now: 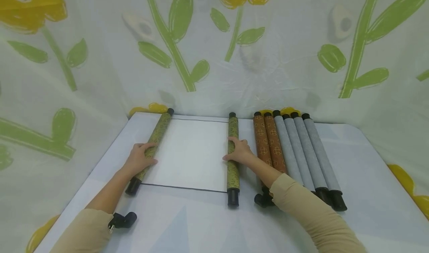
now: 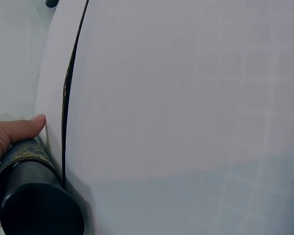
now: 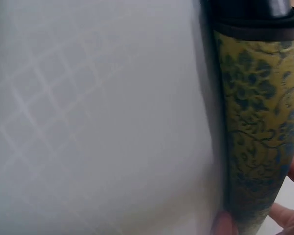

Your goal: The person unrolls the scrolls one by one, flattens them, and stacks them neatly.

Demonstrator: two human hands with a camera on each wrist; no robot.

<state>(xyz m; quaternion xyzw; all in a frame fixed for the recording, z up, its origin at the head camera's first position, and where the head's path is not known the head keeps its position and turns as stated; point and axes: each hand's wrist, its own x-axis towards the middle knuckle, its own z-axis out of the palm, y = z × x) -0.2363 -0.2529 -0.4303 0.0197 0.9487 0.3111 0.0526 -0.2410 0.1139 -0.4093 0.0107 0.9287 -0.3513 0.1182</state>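
Note:
A hanging scroll lies partly unrolled, its white sheet spread between two rolls of yellow-green patterned cloth with black end knobs. My left hand grips the slanted left roll, thumb on the side by the sheet. In the left wrist view that roll's black knob is close to the camera. The right hand holds the right roll across its middle, with fingers and thumb reaching over to its left side. The right wrist view shows the cloth pattern closely, with fingertips at its lower edge.
To the right, two brown patterned scrolls and several grey scrolls lie rolled up side by side, partly behind my right forearm. The white table meets a flower-printed curtain at the back.

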